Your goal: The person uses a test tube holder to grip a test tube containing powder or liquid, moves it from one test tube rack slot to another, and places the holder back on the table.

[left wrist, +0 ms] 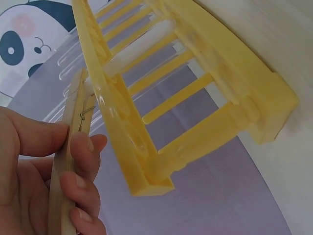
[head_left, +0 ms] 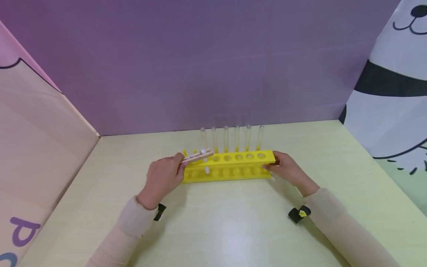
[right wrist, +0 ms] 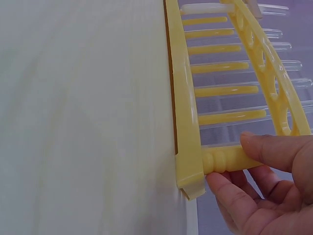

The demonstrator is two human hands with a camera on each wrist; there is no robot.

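Forearms [head_left: 128, 230] stretched forward, hands apart: the left hand [head_left: 164, 173] pinched a slim wooden clamp [head_left: 195, 157] at the top of a white tube [head_left: 207, 170] in a long yellow plastic rack [head_left: 269, 157], whose right post the right hand [head_left: 285, 168] gripped. On the pale table [head_left: 217, 230], 6 clear, round-ended tubes [head_left: 226, 138] stood over yellow pegs [right wrist: 225, 91] along the rack.

From the head, we look forward and down across the table [head_left: 217, 222], at some distance from the yellow rack [head_left: 233, 164]. From the left wrist, we look past the left hand [left wrist: 32, 181], very near and tilted. From the right wrist, we face the rack's right end, close beside the right hand [right wrist: 276, 196]. All three views share the rack.
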